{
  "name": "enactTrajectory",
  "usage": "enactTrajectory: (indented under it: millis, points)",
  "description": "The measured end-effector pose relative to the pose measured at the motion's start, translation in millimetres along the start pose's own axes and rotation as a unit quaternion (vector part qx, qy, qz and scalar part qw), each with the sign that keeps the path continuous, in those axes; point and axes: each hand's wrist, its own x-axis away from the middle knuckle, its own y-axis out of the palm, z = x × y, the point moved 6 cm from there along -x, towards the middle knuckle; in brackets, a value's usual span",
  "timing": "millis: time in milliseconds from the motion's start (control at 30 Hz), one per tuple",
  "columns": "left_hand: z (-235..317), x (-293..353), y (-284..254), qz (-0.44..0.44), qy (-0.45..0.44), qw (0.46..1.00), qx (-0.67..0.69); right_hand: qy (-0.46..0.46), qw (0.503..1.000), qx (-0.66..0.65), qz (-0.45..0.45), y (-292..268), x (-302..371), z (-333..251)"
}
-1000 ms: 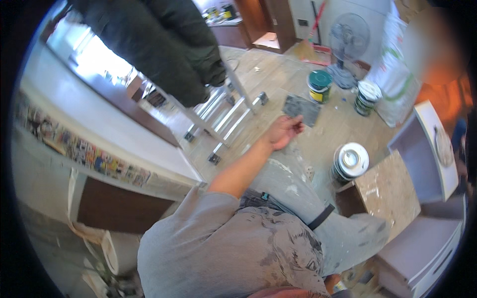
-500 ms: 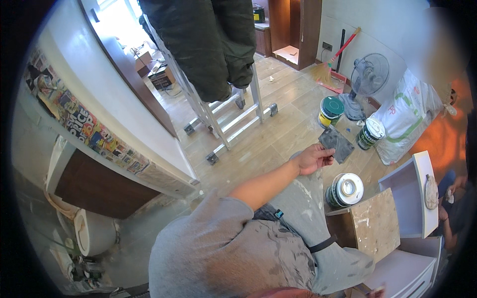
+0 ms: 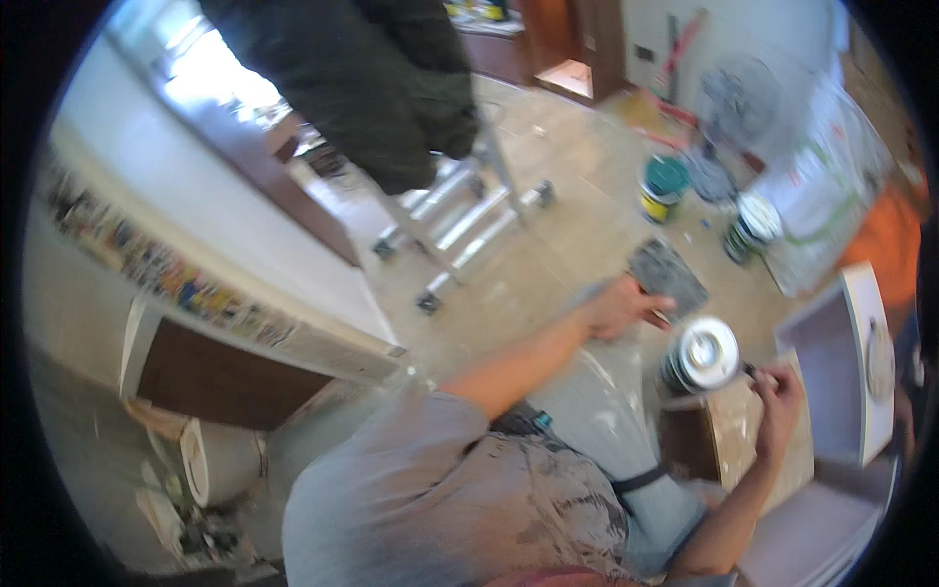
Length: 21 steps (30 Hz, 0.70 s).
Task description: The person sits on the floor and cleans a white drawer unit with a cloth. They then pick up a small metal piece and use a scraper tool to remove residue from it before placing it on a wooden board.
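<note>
My left hand (image 3: 626, 308) is closed on the edge of a flat, dark grey, smudged rectangular plate (image 3: 668, 279), held out over the floor in front of my knee. Just beyond and right of it stands a paint can (image 3: 706, 354) with a white lid and a smaller round can or ring on top. My right hand (image 3: 778, 396) is pinched around a small dark thing (image 3: 751, 372) beside that can, above a paint-stained wooden box (image 3: 729, 416). Blur hides what kind of thing it is.
Ahead, a person in dark trousers (image 3: 391, 88) stands on an aluminium stepladder (image 3: 469, 230). To the right are a green-lidded can (image 3: 665, 186), another can (image 3: 753, 227), a fan (image 3: 740, 98), a white sack (image 3: 817, 186) and a white drawer-like piece (image 3: 822, 357). A toilet (image 3: 220, 460) sits at left.
My right hand has come up from the lower edge to beside the white-lidded can. My left hand still holds the plate. The whole view has shifted slightly and blurred.
</note>
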Motion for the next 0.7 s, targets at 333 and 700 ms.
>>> enactTrajectory:
  millis: [333, 700]
  points:
    - [-13, -15, -3, 0.108, 0.005, 0.992, -0.058, 0.097, 0.971, -0.186, -0.116, 63, 5, -10]
    - [-19, -9, 12, 0.101, 0.008, 0.99, -0.1, 0.074, 0.982, -0.113, -0.134, 84, 8, -9]
